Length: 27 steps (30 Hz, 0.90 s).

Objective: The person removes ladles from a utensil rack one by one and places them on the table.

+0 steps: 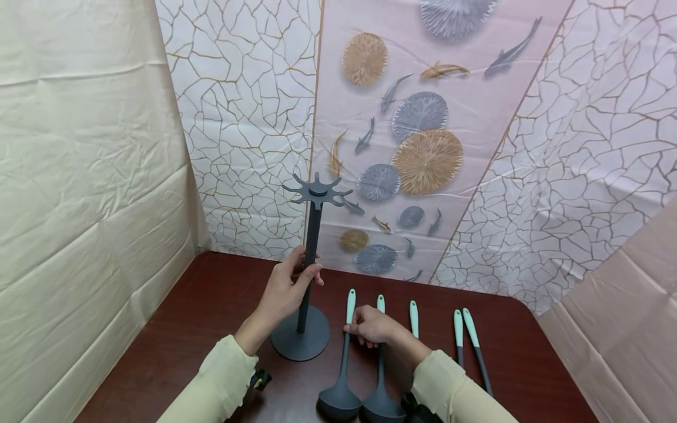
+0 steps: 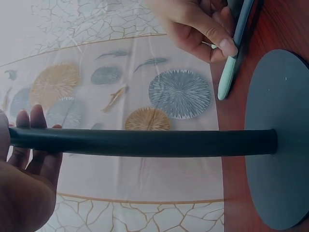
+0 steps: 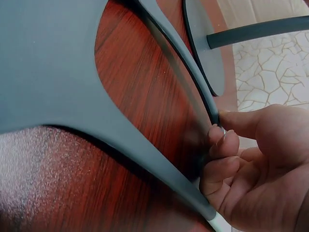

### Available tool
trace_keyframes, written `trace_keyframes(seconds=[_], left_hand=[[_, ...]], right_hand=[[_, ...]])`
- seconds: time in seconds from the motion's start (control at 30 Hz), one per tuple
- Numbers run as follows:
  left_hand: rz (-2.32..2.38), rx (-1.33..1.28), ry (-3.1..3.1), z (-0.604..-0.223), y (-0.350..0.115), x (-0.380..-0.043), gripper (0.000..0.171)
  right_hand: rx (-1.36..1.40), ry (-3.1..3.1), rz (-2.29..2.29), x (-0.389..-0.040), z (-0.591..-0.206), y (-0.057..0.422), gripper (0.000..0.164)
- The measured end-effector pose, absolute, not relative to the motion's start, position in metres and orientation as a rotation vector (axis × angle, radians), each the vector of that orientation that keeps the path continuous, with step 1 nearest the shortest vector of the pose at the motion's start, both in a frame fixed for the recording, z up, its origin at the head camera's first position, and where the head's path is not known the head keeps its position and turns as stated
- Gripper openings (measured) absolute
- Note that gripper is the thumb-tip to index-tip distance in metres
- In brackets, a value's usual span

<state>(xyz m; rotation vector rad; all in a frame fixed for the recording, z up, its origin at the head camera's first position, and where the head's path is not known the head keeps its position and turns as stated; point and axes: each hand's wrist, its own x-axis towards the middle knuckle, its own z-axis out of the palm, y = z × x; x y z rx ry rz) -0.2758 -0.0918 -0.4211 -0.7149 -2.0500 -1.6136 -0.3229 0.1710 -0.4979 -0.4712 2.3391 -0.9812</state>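
A dark grey utensil stand (image 1: 312, 235) with a round base and a ring of hooks on top stands upright on the table. My left hand (image 1: 288, 285) grips its post around the middle, thumb on the near side. To the right, my right hand (image 1: 374, 326) pinches the leftmost ladle (image 1: 340, 399) where its mint handle meets the grey shaft. That ladle's bowl lies toward the table's front. A second ladle (image 1: 382, 405) lies beside it, its shaft passing under the right hand. In the right wrist view, thumb and fingertips (image 3: 227, 145) close on the pinched ladle's shaft.
Right of the ladles lie more mint-handled utensils: one handle (image 1: 414, 317) partly behind the right forearm, and two (image 1: 458, 329) close together farther right. The dark red wooden table (image 1: 211, 329) meets patterned cloth (image 1: 248, 147) at the back, with plain cloth (image 1: 95, 205) at the left.
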Motion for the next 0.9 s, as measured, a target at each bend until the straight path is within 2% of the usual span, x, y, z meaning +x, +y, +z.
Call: trace_keyframes(seconds=[0.33, 0.57, 0.9], left_hand=[[-1.603, -0.680, -2.127, -0.414, -0.094, -0.272, 0.015], [-1.611, -0.693, -2.295, -0.398, -0.103, -0.273, 0.022], [-1.640, -0.761, -2.404, -0.388, -0.116, -0.278, 0.028]], right_hand=[[-0.632, 2.166, -0.960, -0.322, -0.479, 0.180, 0.026], [-0.710, 2.370, -0.855, -0.324, -0.441, 0.189, 0.021], [-0.823, 2.655, -0.787, -0.317, -0.394, 0.196, 0.029]])
